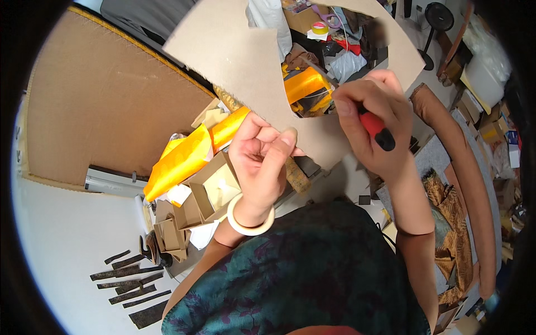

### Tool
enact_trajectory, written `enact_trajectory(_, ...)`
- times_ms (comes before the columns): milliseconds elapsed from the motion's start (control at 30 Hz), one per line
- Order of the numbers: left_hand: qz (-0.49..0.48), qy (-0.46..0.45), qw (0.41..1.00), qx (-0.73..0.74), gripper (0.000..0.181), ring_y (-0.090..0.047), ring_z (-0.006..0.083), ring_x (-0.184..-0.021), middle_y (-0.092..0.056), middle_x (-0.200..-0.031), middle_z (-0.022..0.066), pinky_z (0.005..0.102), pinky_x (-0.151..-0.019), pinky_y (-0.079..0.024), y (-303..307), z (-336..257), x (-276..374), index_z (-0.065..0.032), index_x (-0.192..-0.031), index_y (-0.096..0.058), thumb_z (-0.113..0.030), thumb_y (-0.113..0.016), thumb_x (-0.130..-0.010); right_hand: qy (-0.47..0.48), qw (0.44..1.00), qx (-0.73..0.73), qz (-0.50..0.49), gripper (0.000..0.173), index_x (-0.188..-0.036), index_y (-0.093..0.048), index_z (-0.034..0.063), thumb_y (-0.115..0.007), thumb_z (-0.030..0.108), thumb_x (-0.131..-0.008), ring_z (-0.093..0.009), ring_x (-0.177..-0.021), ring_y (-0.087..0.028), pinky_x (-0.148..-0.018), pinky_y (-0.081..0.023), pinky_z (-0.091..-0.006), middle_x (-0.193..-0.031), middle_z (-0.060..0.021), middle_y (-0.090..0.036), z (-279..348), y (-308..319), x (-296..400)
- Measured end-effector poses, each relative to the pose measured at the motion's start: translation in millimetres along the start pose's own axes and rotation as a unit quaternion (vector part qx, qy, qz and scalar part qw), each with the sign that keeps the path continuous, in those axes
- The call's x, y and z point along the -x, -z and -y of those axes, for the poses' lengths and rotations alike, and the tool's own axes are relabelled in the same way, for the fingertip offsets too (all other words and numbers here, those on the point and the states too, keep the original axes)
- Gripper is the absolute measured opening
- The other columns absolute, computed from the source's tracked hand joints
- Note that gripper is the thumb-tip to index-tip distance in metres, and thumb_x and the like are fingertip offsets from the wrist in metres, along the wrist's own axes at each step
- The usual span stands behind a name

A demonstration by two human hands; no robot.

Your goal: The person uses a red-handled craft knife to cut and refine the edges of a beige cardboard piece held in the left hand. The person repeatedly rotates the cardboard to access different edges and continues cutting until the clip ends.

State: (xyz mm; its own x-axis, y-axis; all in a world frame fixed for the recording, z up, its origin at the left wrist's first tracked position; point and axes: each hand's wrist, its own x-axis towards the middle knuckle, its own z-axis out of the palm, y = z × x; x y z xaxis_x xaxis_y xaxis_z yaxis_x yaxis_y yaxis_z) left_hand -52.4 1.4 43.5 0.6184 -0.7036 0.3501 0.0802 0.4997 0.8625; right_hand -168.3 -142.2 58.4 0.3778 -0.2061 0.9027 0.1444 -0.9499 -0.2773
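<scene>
A large pale beige sheet [234, 63], perhaps of fabric or board, is raised before me; a big irregular opening in it shows the clutter behind. My left hand [261, 150] pinches the sheet's lower edge between thumb and fingers, a cream bangle [251, 230] on its wrist. My right hand [374, 121] is at the opening's lower right edge. It is closed around a tool with a red and black handle [377, 130]; the tool's working end is hidden, so its kind cannot be told.
Shiny orange-yellow material [188, 161] and open cardboard boxes [205, 188] lie left of my left hand. Several dark strips [134, 276] are on the white surface at lower left. A brown roll [469, 167] lies at right, with a black fan [439, 16] behind.
</scene>
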Motion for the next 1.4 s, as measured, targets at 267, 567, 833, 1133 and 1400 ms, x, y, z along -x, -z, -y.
enact_trajectory(267, 0.065, 0.109, 0.991, -0.044, 0.021, -0.069, 0.0242, -0.075, -0.067, -0.094, 0.0167, 0.0398, -0.064, -0.062, 18.4, -32.3, -19.4, 0.0088, -0.111, -0.056, 0.001, -0.059, -0.091, 0.089, 0.991, -0.034, 0.096, 0.006, -0.088, -0.063, 0.0023, -0.062, 0.001, -0.082, -0.024, -0.072, -0.059, -0.078, -0.048, -0.0342, -0.078, -0.0064, -0.064, -17.4, 22.8, -25.7)
enact_trajectory(567, 0.008, -0.109, 0.985, -0.133, 0.011, -0.066, 0.0196, -0.077, -0.065, -0.090, 0.0102, 0.0320, -0.066, -0.058, 17.1, 22.6, -6.4, 0.0069, -0.101, -0.061, -0.002, -0.060, -0.094, -0.005, 0.991, -0.130, 0.000, 0.023, -0.093, -0.065, 0.0023, -0.072, 0.000, -0.071, -0.023, -0.067, -0.062, -0.058, -0.051, -0.0319, -0.077, -0.0067, -0.063, 34.0, -7.6, 10.5)
enact_trajectory(833, 0.032, -0.106, 0.992, -0.061, 0.015, -0.066, 0.0204, -0.078, -0.066, -0.091, 0.0112, 0.0328, -0.068, -0.059, 9.7, 16.9, -2.7, 0.0067, -0.108, -0.059, -0.002, -0.057, -0.096, 0.014, 0.991, -0.134, -0.007, 0.015, -0.086, -0.061, 0.0039, -0.070, 0.010, -0.075, -0.020, -0.062, -0.060, -0.058, -0.049, -0.0321, -0.076, -0.0048, -0.062, 32.9, -11.1, 12.6)
enact_trajectory(1133, 0.002, -0.110, 0.993, -0.039, 0.012, -0.067, 0.0194, -0.073, -0.066, -0.088, 0.0118, 0.0319, -0.067, -0.058, 9.8, 17.6, -6.1, 0.0069, -0.101, -0.060, -0.003, -0.057, -0.096, 0.024, 0.989, -0.143, -0.002, 0.016, -0.093, -0.062, -0.0001, -0.060, -0.007, -0.079, -0.025, -0.059, -0.059, -0.056, -0.049, -0.0330, -0.072, -0.0093, -0.063, 48.3, -6.1, 17.1)
enact_trajectory(1400, 0.005, -0.081, 0.995, -0.053, 0.013, -0.068, 0.0223, -0.072, -0.067, -0.089, 0.0130, 0.0353, -0.067, -0.059, 17.1, 12.0, -10.3, 0.0075, -0.102, -0.059, -0.004, -0.055, -0.097, 0.020, 0.988, -0.148, 0.029, 0.013, -0.089, -0.063, 0.0009, -0.060, -0.007, -0.079, -0.025, -0.060, -0.060, -0.058, -0.050, -0.0336, -0.073, -0.0088, -0.063, 38.7, -6.0, 20.8)
